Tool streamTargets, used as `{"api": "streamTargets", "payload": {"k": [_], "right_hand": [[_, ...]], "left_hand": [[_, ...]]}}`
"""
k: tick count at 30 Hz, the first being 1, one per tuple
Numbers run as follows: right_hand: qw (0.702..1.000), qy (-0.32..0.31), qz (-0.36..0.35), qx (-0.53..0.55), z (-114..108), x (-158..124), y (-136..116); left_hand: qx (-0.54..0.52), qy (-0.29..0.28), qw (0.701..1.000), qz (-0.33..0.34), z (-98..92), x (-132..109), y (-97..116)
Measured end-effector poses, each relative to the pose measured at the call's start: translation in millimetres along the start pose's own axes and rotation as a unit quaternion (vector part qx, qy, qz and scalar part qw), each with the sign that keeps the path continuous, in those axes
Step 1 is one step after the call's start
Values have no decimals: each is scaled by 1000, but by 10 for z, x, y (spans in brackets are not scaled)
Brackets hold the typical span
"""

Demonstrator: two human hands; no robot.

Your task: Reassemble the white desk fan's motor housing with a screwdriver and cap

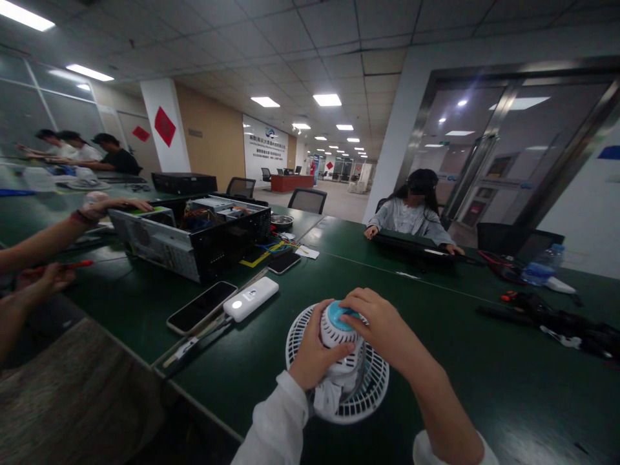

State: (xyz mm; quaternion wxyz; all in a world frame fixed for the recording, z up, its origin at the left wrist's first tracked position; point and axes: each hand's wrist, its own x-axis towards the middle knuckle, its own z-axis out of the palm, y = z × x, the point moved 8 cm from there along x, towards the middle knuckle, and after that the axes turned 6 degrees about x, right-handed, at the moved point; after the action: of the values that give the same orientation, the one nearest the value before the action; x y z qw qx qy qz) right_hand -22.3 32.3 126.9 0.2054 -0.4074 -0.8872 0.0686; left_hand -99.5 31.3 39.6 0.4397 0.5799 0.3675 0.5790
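Observation:
A small white desk fan [334, 378] lies face down on the green table [484, 374] just in front of me, its round grille flat on the surface. My left hand [314, 352] is wrapped round the white motor housing [335, 337] from the left. My right hand [375, 323] is closed over the blue cap [340, 318] on top of the housing, fingers curled onto it. Both sleeves are white.
A white power bank [250, 298] and a dark phone [201, 307] lie left of the fan. An open computer case [194, 239] stands farther left, with another person's arms [58, 239] at it. A seated person [411, 216] works across the table. Tools and cables [557, 316] lie at right.

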Motion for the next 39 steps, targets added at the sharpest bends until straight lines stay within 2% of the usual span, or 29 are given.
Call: {"api": "streamTargets", "payload": {"k": [4,6,9,12,15,18,24,27,30,34,36,39], "right_hand": [[986,71,107,-110,47,35,-8],[979,86,142,-115,38,20,12],[990,75,113,-43,-22,-12,30],[997,70,13,18,-147,-68,-23],[998,4,-47,49,-113,-110,-61],[997,-43,-38,52,-47,-106,-40],[997,-36,-19,66,-89,-28,37],[999,-12,-4,38,-38,18,39],[995,48,67,-50,52,52,41],[970,102,184,-124,74,8,66],[975,98,177,-96,31,-13,56],[993,87,77,-29,-92,-38,-22]], "left_hand": [[0,21,1000,-3,-16,0,24],[-1,23,1000,1,-15,4,26],[-4,16,1000,2,-9,14,4],[-2,13,1000,6,-13,19,-18],[-4,10,1000,1,-13,12,-40],[-8,6,1000,-12,-7,-7,-58],[-7,0,1000,2,15,-11,-32],[-8,0,1000,6,20,-1,-31],[-3,7,1000,9,2,7,-24],[13,16,1000,20,-27,5,-6],[6,9,1000,21,-16,2,-4],[-9,3,1000,17,-2,2,-8]]}}
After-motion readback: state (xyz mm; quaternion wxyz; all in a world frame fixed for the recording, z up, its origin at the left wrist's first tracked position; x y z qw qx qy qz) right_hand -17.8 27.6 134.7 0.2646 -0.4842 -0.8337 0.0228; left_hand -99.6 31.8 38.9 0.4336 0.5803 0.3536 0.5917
